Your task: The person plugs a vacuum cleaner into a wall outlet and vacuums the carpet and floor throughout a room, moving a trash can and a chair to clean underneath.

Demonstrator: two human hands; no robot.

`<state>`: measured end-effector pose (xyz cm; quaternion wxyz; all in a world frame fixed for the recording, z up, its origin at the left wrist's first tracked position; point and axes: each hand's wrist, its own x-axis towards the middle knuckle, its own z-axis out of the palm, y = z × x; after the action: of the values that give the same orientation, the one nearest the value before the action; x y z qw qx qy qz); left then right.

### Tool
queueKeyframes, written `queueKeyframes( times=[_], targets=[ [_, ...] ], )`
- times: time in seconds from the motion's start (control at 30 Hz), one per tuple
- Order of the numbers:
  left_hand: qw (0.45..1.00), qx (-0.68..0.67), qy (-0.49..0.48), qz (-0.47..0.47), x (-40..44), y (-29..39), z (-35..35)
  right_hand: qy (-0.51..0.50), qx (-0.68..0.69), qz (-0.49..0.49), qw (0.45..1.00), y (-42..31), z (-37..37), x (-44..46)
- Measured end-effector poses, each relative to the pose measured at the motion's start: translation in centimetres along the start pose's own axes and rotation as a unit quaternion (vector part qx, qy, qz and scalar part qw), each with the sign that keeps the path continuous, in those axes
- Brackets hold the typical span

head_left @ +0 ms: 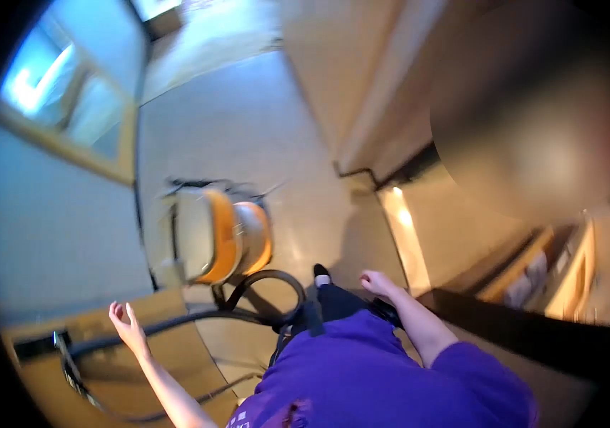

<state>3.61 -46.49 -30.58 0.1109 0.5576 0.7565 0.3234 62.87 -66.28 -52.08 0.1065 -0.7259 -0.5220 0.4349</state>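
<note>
At the lower left, my left hand (128, 328) is held out with its fingers apart and nothing in it. It is beside a dark hose (198, 316) that runs across the lower left. My right hand (376, 282) hangs right of my dark trousers with its fingers curled in and nothing visible in it. Beyond the hose stands a machine with orange bands and a pale top (195, 232), on the floor left of centre. The hose curves in a loop between the machine and my purple shirt.
A framed window (94, 107) is in the pale wall at the left. The grey floor (233, 128) runs forward. Walls or panels (340, 57) rise at the right. An open wooden compartment (533, 282) shows at the lower right. A large blurred round patch covers the upper right.
</note>
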Motion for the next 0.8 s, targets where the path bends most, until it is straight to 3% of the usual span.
queueKeyframes(
  times=[0.07, 0.13, 0.2, 0.27, 0.33, 0.5, 0.63, 0.73, 0.8],
  targets=[
    [0.997, 0.015, -0.046, 0.066, 2.2, 0.5, 6.9, 0.019, -0.025, 0.024, 0.999, 0.5, -2.4, 0.7],
    [0.988, 0.084, -0.091, 0.087, 3.9, 1.7, 12.7, 0.039, 0.015, 0.08, 0.996, -0.7, -4.4, 0.9],
    [0.98, 0.115, -0.114, 0.118, 6.0, 0.5, 17.7, 0.084, 0.081, 0.077, 0.99, -0.3, -4.6, 1.7],
    [0.975, 0.116, -0.166, 0.091, 7.2, -1.1, 21.1, 0.104, 0.122, 0.08, 0.984, 0.0, -4.2, 1.3],
    [0.953, 0.273, -0.129, 0.006, 7.7, 1.4, 22.6, 0.1, 0.138, 0.097, 0.981, 0.9, -3.6, 0.2],
    [0.955, 0.268, -0.127, -0.022, 8.6, 2.7, 23.3, -0.009, 0.078, 0.18, 0.981, 3.5, -2.4, -3.8],
    [0.946, 0.278, -0.159, -0.051, 8.9, 2.2, 24.2, -0.009, 0.116, 0.231, 0.966, 4.5, -4.2, -3.2],
    [0.932, 0.308, -0.154, -0.114, 8.5, 1.6, 23.6, 0.053, 0.117, 0.157, 0.979, 7.3, -4.9, -2.1],
    [0.935, 0.31, -0.14, -0.098, 7.9, 1.0, 24.0, 0.042, 0.186, 0.189, 0.963, 6.8, -6.9, -2.5]
  ],
)
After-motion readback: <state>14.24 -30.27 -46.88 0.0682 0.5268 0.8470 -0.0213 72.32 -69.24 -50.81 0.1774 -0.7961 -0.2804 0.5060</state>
